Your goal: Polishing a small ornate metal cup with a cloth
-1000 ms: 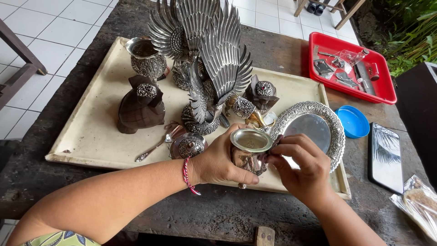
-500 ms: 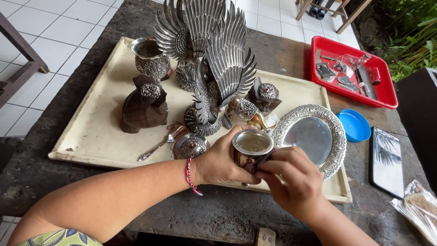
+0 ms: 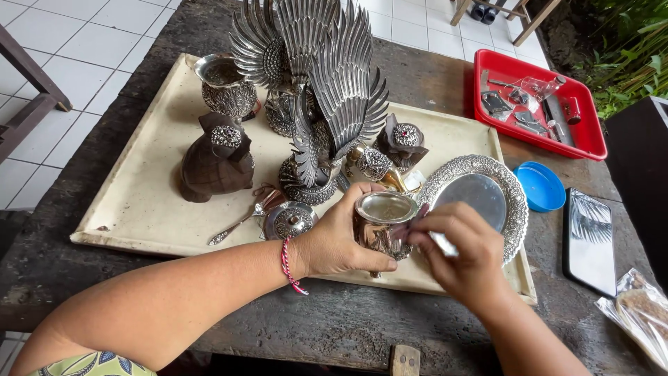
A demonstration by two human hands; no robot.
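Note:
My left hand [image 3: 339, 237] grips a small embossed silver cup [image 3: 380, 221] from its left side, holding it upright just above the front edge of a cream tray [image 3: 139, 209]. My right hand [image 3: 463, 254] presses its fingertips against the cup's right side, pinching something small and dark that I cannot make out. A red string bracelet circles my left wrist. Right behind the cup lies an oval silver plate [image 3: 480, 198] with an ornate rim.
On the tray stand a tall silver winged bird figure [image 3: 320, 90], a silver bowl [image 3: 225, 85], a dark wooden box [image 3: 212, 163], small lidded silver pots [image 3: 403, 139], a round lid [image 3: 291, 219] and a spoon [image 3: 240, 223]. A red tray of tools [image 3: 536, 104], blue lid [image 3: 541, 186] and phone [image 3: 590, 233] lie right.
The cup has stayed in my left hand while my right hand shifted from its rim down to its right side. The view has moved slightly.

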